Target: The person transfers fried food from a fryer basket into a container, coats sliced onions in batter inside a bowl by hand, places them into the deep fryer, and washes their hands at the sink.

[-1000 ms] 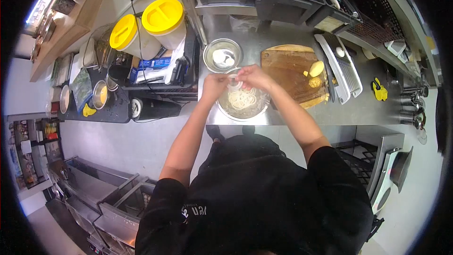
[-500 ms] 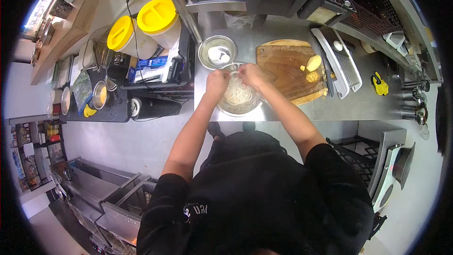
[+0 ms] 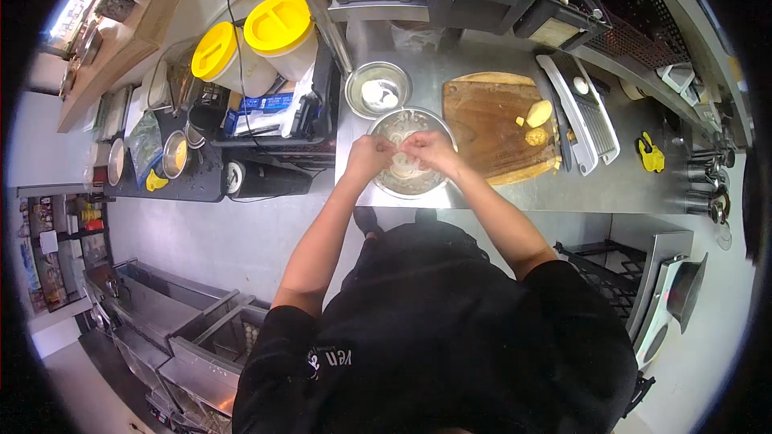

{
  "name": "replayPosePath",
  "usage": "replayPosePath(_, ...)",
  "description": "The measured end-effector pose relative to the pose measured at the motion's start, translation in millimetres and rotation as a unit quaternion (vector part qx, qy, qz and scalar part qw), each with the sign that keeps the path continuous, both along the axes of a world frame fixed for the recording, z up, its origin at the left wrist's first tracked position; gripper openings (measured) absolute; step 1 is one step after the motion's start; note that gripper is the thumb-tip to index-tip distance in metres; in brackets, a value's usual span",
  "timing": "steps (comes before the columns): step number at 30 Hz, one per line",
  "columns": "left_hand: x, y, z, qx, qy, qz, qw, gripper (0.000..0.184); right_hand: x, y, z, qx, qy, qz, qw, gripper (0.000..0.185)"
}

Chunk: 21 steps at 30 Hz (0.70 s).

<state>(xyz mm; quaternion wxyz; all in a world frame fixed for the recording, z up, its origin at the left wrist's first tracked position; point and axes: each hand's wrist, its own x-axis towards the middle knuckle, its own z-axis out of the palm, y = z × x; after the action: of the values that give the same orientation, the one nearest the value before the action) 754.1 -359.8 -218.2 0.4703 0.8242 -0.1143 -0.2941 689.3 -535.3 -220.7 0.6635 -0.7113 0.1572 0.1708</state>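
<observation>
Rings point(image 3: 404, 167) are seemingly being pulled apart over the big bowl point(image 3: 414, 195) by the left hand point(image 3: 370, 154) and right hand point(image 3: 433, 149); fingertips are being pinched closed, but what is being gripped cannot be seen.

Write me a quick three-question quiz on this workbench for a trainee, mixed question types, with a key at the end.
1. Multiple choice: What lies between the wooden board and the white slicer?
A) a spoon
B) a knife
C) a folded towel

2. True or false: The left hand and the right hand are both over the metal bowl nearer the person.

3. Fill in the blank: The lids on the two tubs at the left are ____.

Key: 1. B, a knife; 2. True; 3. yellow
</observation>
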Motion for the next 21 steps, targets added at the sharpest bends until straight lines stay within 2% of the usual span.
replayPosePath(3, -1.7, 2.0, -0.1, 0.014, -0.017, -0.004, 1.0, 0.019, 1.3, 5.6, -3.6, -0.012, 0.014, -0.015, 1.0, 0.018)
replayPosePath(5, -3.1, 2.6, -6.9, 0.034, -0.094, -0.027, 0.995, 0.019, 0.5, 6.5, -2.8, -0.019, 0.014, -0.013, 1.0, 0.018)
replayPosePath(9, -5.0, 3.3, -5.1, 0.031, -0.101, -0.03, 0.994, 0.016, -3.4, 8.4, -4.8, -0.035, -0.008, -0.003, 0.999, 0.017)
replayPosePath(11, -6.7, 2.7, 7.7, -0.005, -0.011, -0.028, 1.0, 0.017, -2.5, 8.2, -9.0, -0.034, -0.013, -0.006, 0.999, 0.017)
replayPosePath(19, -4.3, 7.1, 4.3, -0.046, -0.004, -0.081, 0.996, 0.016, 2.4, 11.2, 4.4, -0.072, 0.006, -0.021, 0.997, 0.017)
replayPosePath(21, -7.3, 9.2, 4.8, -0.065, 0.019, -0.098, 0.993, 0.017, 2.5, 11.2, -0.8, -0.153, -0.021, 0.005, 0.988, 0.018)
